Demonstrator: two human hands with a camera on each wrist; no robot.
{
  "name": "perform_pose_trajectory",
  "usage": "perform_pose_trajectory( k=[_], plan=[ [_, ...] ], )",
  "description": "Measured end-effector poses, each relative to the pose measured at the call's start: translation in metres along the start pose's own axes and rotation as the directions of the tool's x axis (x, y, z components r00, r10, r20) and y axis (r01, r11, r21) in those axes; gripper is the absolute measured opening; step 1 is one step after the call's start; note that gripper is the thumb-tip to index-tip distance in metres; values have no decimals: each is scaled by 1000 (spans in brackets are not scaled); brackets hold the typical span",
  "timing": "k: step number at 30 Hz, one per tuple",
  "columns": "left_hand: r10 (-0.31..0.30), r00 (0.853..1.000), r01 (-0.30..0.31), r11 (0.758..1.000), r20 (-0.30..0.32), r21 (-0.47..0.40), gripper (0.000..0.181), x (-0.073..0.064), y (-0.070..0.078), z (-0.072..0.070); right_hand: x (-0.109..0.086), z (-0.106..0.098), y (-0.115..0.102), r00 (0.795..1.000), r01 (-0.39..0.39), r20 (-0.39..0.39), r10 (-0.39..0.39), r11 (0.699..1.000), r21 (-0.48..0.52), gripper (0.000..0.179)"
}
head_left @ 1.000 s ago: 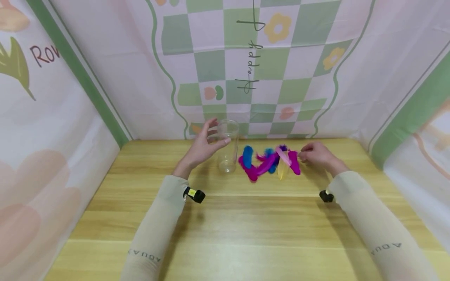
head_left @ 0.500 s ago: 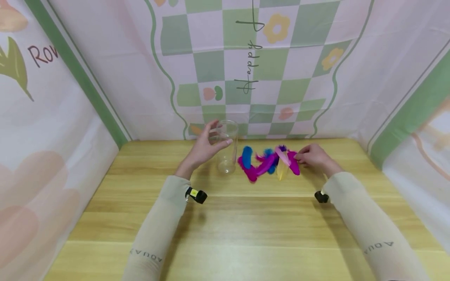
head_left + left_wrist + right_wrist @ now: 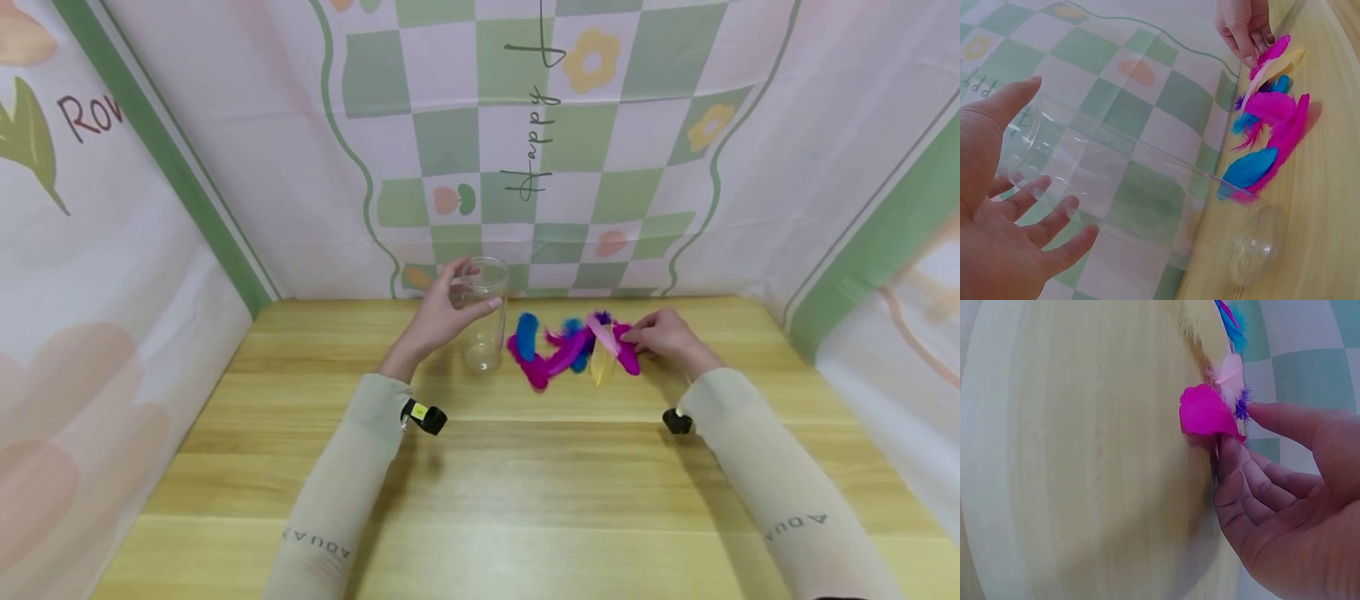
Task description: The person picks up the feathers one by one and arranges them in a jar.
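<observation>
From my head camera, the tall, clear, cylindrical container [image 3: 487,333] stands upright on the light wooden table [image 3: 555,483], rim up, its long axis vertical. My left hand [image 3: 435,321] curves loosely around its upper part, thumb across the near side. To the right of it lies a loose row of feathers. The blue rounded feather [image 3: 527,337] is nearest the container, and the pale pink slender feather [image 3: 602,333] and the yellow feather [image 3: 602,365] lie further right. My right hand [image 3: 667,337] reaches the last one, a short, bright magenta feather [image 3: 630,358]. That feather's long axis runs mostly away from me, and its near end points slightly right. I take the step in hand to be picking it up while my left hand minds the container.

In the left wrist view, my left fingers are spread, with the container passing between them and the thumb; I can't tell whether they press on it. It slants across this view, rim by my thumb, base on the wood.

In the right wrist view, the magenta feather's rounded end points away from my palm. My thumb stands apart from the half-bent fingers, whose tips are right at the feather; whether they touch it I can't tell. The next move, I judge, calls for a light pinch by thumb and fingertip, without dragging neighbouring feathers.
</observation>
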State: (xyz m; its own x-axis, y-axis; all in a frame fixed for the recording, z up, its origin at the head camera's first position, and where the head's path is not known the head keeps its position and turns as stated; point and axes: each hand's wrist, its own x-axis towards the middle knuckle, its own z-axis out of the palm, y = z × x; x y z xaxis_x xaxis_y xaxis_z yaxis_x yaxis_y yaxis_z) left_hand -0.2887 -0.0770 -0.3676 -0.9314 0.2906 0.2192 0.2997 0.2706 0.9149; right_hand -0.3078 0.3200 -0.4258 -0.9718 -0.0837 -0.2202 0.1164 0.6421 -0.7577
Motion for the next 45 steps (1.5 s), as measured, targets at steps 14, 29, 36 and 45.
perform_pose_trajectory(
  k=[14,29,36,45],
  plan=[
    [12,1000,-12,999,-16,42,88,2,-1,3,3,6,0,999,-35,-41,34,999,-19,39],
    [49,999,-48,998,-16,47,75,3,-6,3,-3,1,2,998,-4,-62,5,1000,19,39],
    [64,998,-63,997,-21,54,73,5,-5,4,-4,-5,5,998,15,-64,-16,1000,-7,40],
    [69,997,-68,995,-22,66,73,5,-5,4,-5,-10,11,993,-14,-117,0,993,-118,41]
  ],
)
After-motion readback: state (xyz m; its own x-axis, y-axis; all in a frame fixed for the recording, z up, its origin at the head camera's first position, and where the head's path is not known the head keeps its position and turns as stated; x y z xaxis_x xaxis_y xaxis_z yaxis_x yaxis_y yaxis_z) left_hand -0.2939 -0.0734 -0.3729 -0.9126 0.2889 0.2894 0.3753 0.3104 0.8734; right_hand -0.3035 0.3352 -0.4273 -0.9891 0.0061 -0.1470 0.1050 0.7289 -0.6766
